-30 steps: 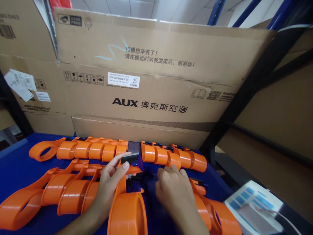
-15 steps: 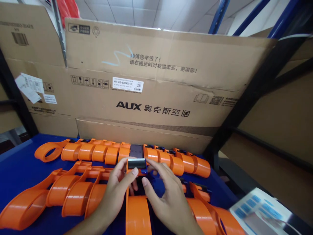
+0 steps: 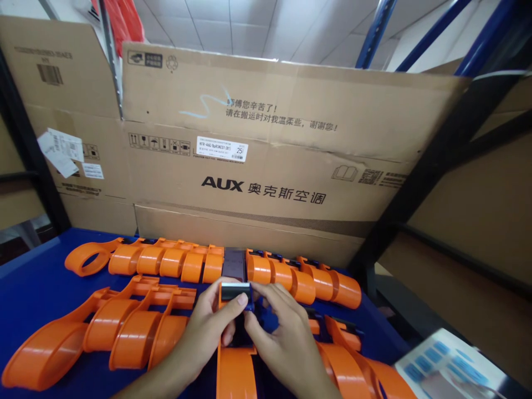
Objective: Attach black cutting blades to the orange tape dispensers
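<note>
Both my hands meet on an orange tape dispenser [image 3: 234,370] that points away from me at bottom centre. My left hand [image 3: 211,328] grips its front end, thumb lying just under the metal serrated blade [image 3: 235,290]. From the right, my right hand [image 3: 279,336] pinches the same front end, fingers curled around a blue part beside the blade. Behind the blade a dark phone-like object [image 3: 234,264] lies among the far row of dispensers.
Orange tape dispensers lie in rows on the blue table [image 3: 29,282]: a far row [image 3: 174,260], a near-left group [image 3: 108,332], more at right [image 3: 353,371]. A large AUX cardboard box [image 3: 266,166] stands behind. A white device with blue keys [image 3: 453,368] sits bottom right.
My right hand came up from the table to the dispenser's front end and closed in beside the blade. The view tilted up slightly. My left hand kept its grip.
</note>
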`<state>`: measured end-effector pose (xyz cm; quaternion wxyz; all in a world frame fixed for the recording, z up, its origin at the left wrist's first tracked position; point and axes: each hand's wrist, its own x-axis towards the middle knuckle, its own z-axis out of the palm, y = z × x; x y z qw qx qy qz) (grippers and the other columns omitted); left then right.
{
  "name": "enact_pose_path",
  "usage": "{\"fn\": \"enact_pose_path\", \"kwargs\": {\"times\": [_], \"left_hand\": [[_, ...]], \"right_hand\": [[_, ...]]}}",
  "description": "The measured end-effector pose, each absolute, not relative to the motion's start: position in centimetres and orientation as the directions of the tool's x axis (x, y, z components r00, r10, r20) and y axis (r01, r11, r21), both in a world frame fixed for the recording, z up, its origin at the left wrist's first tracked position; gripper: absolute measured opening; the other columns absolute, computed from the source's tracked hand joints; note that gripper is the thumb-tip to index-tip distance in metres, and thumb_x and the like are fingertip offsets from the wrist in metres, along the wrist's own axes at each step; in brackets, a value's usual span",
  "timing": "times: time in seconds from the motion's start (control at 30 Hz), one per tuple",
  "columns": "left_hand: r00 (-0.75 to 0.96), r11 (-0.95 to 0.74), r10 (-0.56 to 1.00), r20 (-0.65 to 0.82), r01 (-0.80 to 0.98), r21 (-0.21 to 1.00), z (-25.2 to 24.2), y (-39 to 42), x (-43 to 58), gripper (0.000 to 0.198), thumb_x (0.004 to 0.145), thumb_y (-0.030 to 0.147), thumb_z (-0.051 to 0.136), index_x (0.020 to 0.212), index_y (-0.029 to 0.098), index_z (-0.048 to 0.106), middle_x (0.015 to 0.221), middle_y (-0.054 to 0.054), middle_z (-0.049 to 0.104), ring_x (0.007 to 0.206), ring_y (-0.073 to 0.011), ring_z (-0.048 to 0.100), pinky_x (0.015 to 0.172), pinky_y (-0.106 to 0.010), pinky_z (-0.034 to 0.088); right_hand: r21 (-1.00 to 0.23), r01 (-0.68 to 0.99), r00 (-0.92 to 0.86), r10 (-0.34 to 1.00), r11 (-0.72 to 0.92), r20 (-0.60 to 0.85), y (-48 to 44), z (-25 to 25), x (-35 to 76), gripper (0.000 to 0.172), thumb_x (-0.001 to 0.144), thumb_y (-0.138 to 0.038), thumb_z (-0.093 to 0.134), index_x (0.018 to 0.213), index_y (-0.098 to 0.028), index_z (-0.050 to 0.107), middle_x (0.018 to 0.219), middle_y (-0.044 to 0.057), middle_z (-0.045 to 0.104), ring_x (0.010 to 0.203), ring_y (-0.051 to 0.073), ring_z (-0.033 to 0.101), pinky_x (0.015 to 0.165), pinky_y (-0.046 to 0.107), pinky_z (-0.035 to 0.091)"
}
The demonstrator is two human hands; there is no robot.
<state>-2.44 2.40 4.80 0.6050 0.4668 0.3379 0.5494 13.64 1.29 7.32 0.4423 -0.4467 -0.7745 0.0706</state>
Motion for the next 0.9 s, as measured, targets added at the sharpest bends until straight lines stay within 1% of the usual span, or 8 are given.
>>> {"fn": "enact_pose_path", "kwargs": {"times": [0.13, 0.33, 0.5, 0.63, 0.7, 0.73, 0.8, 0.9], "left_hand": [[0.2, -0.014, 0.976, 0.091, -0.359, 0.933, 4.3, 2.5, -2.5, 0.033, 0.09, 0.046, 0.074, 0.107, 0.019, 0.065, 0.053, 0.011, 0.052, 0.034, -0.0034, 0.038, 0.036, -0.014, 0.03], [0.226, -0.026, 0.967, 0.121, -0.383, 0.924, 4.2, 2.6, -2.6, 0.035, 0.09, 0.048, 0.074, 0.107, 0.018, 0.066, 0.044, 0.014, 0.043, 0.03, -0.004, 0.033, 0.034, -0.014, 0.029], [0.239, -0.003, 0.965, 0.103, -0.385, 0.923, 3.8, 2.8, -2.7, 0.033, 0.092, 0.05, 0.07, 0.105, 0.019, 0.066, 0.036, 0.013, 0.044, 0.027, -0.0065, 0.035, 0.033, -0.015, 0.03], [0.234, 0.003, 0.967, 0.098, -0.397, 0.918, 3.6, 3.0, -2.6, 0.034, 0.09, 0.049, 0.073, 0.104, 0.019, 0.068, 0.036, 0.012, 0.045, 0.027, -0.0069, 0.037, 0.034, -0.016, 0.032], [0.219, 0.016, 0.972, 0.081, -0.412, 0.911, 3.6, 3.1, -2.6, 0.034, 0.089, 0.049, 0.074, 0.102, 0.019, 0.068, 0.037, 0.012, 0.045, 0.027, -0.0065, 0.037, 0.035, -0.016, 0.032], [0.208, 0.022, 0.975, 0.073, -0.419, 0.908, 3.6, 3.1, -2.6, 0.033, 0.088, 0.049, 0.074, 0.101, 0.02, 0.067, 0.038, 0.012, 0.045, 0.028, -0.0062, 0.037, 0.035, -0.016, 0.033], [0.188, 0.026, 0.98, 0.062, -0.431, 0.902, 3.7, 3.2, -2.6, 0.032, 0.089, 0.049, 0.074, 0.1, 0.021, 0.065, 0.039, 0.012, 0.046, 0.029, -0.0058, 0.037, 0.037, -0.016, 0.033], [0.169, 0.033, 0.984, 0.049, -0.448, 0.893, 3.9, 3.2, -2.7, 0.03, 0.09, 0.048, 0.072, 0.099, 0.021, 0.063, 0.039, 0.012, 0.046, 0.03, -0.0057, 0.037, 0.039, -0.015, 0.033]], "right_hand": [[-0.48, 0.597, -0.255, 0.719, 0.643, 0.646, 1.6, 6.9, 13.8, 0.034, 0.088, -0.013, 0.06, 0.119, -0.025, 0.065, 0.097, 0.003, 0.073, 0.084, 0.021, 0.069, 0.076, 0.032, 0.055], [-0.471, 0.572, -0.295, 0.705, 0.671, 0.645, 1.9, 6.4, 14.0, 0.032, 0.091, -0.015, 0.057, 0.121, -0.023, 0.063, 0.092, 0.003, 0.07, 0.077, 0.02, 0.067, 0.07, 0.03, 0.053], [-0.456, 0.574, -0.348, 0.707, 0.68, 0.616, 1.8, 6.9, 14.2, 0.024, 0.094, -0.016, 0.055, 0.116, -0.022, 0.063, 0.085, 0.002, 0.066, 0.071, 0.018, 0.063, 0.067, 0.03, 0.051], [-0.453, 0.569, -0.359, 0.703, 0.686, 0.614, 1.9, 6.8, 14.3, 0.024, 0.095, -0.016, 0.055, 0.117, -0.021, 0.063, 0.084, 0.002, 0.067, 0.069, 0.018, 0.064, 0.065, 0.029, 0.052], [-0.453, 0.573, -0.358, 0.706, 0.683, 0.611, 2.0, 6.6, 14.3, 0.028, 0.096, -0.018, 0.056, 0.122, -0.021, 0.064, 0.088, 0.004, 0.07, 0.073, 0.019, 0.067, 0.068, 0.03, 0.055], [-0.443, 0.583, -0.361, 0.706, 0.681, 0.609, 2.0, 6.5, 14.4, 0.03, 0.097, -0.02, 0.056, 0.127, -0.02, 0.063, 0.093, 0.005, 0.072, 0.078, 0.02, 0.069, 0.072, 0.032, 0.058], [-0.399, 0.608, -0.382, 0.694, 0.686, 0.61, 2.1, 6.5, 14.5, 0.039, 0.098, -0.023, 0.058, 0.137, -0.02, 0.061, 0.107, 0.009, 0.075, 0.094, 0.024, 0.072, 0.084, 0.037, 0.06], [-0.302, 0.624, -0.446, 0.645, 0.721, 0.62, 2.1, 6.6, 14.9, 0.05, 0.097, -0.02, 0.058, 0.146, -0.02, 0.055, 0.127, 0.012, 0.073, 0.115, 0.028, 0.07, 0.1, 0.042, 0.057]]}}
